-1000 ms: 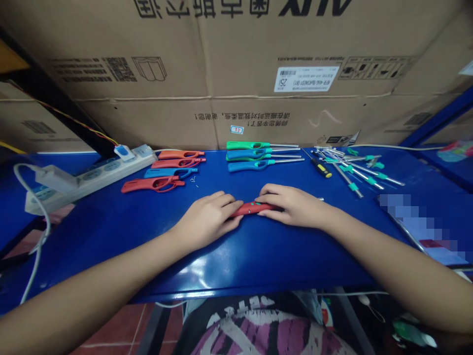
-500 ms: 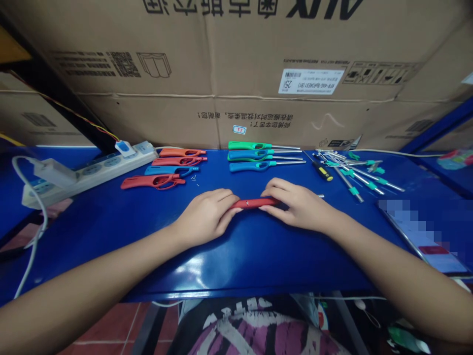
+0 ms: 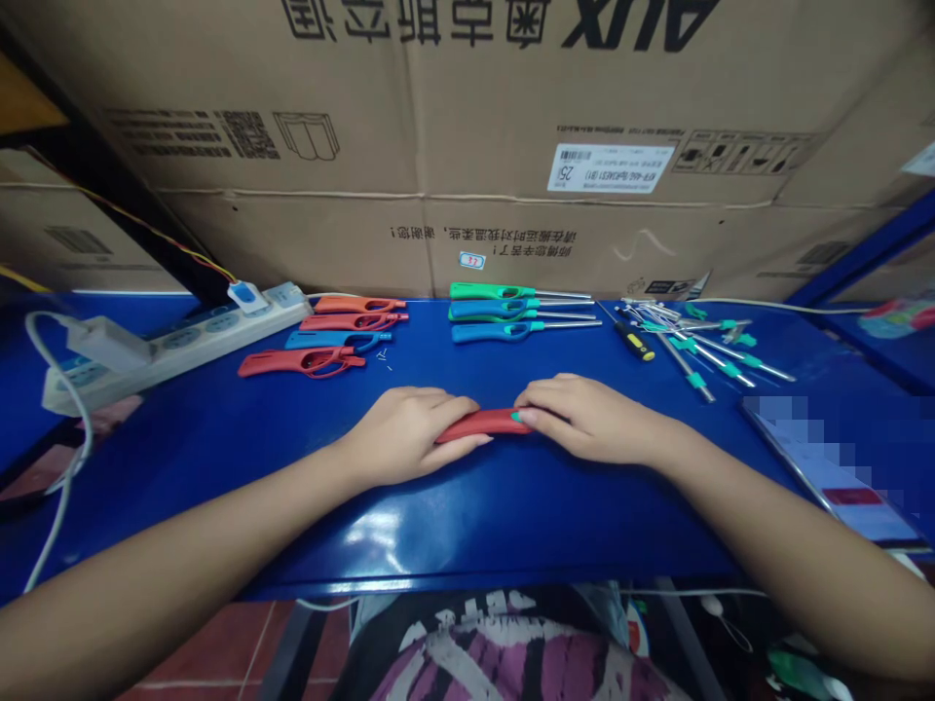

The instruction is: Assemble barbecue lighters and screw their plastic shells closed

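Between my two hands, low over the middle of the blue table, is a red lighter [image 3: 486, 424]. My left hand [image 3: 413, 433] is closed on its left end. My right hand [image 3: 584, 417] pinches the other end, where a bit of teal shows by the thumb; that hand covers the rest of this end. Farther back lie several lighters with metal tubes, such as a blue lighter [image 3: 486, 332]. To their left are several handles without tubes, among them a red handle [image 3: 303, 362], with small screws [image 3: 383, 356] beside it.
A screwdriver [image 3: 637, 341] lies near a heap of metal tubes [image 3: 701, 341] with teal parts. A power strip [image 3: 182, 336] with plugged cords stands at the left. A phone or tablet [image 3: 840, 477] rests at the right. Behind the table stands a cardboard box [image 3: 482, 117].
Both hands have come slightly nearer to me with the red lighter. It has turned, so a broader side and a bit of teal now show. The metal tip beyond my right hand is hidden.
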{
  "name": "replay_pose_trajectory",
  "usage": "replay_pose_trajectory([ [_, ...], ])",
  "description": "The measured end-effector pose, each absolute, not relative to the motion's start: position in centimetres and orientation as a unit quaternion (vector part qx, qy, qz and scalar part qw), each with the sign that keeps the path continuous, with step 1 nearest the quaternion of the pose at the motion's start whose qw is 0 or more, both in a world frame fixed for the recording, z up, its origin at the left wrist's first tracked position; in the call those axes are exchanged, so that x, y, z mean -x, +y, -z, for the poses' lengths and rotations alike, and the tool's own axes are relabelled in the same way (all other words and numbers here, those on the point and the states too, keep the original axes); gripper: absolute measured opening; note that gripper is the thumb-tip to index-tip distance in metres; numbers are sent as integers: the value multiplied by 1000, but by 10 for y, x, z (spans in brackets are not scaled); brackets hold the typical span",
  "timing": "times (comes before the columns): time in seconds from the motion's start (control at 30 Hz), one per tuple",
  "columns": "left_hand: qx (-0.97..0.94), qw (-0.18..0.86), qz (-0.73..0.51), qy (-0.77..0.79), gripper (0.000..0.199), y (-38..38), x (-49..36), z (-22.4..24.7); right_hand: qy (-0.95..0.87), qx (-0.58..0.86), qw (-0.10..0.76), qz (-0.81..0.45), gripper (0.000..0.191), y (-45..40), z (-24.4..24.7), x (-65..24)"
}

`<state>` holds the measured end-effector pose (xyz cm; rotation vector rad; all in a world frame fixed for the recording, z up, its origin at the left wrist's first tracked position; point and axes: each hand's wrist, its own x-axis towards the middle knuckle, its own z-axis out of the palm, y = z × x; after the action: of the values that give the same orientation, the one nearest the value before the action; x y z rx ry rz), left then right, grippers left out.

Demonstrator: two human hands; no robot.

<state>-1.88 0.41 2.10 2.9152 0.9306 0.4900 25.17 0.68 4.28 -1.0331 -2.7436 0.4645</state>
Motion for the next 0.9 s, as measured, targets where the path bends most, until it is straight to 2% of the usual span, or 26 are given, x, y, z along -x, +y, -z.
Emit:
replay_pose_trajectory([
  [0.1, -946, 18, -175, 272, 38, 2, 19, -19, -933, 287, 117, -182, 37, 4, -38, -250],
  [0.23, -948, 40, -187, 253, 36, 0, 16, -18, -937, 278, 146, -154, 36, 0, -33, -246],
  [0.43, -952, -12, -164, 258, 42, 11, 21, -18, -940, 313, 97, -100, 31, 6, -43, -255],
  [0.53, -950, 13, -156, 272, 41, 15, 24, -19, -939, 327, 87, -55, 25, 11, -44, -262],
  [0.7, -930, 85, -191, 302, 34, 8, 20, -20, -940, 326, 104, -1, 27, 10, -36, -257],
  [0.83, -928, 88, -157, 326, 32, 6, 17, -21, -939, 332, 85, -13, 29, 10, -41, -259],
  [0.9, -929, 77, -139, 334, 32, 10, 20, -21, -935, 344, 78, -14, 36, 15, -47, -269],
])
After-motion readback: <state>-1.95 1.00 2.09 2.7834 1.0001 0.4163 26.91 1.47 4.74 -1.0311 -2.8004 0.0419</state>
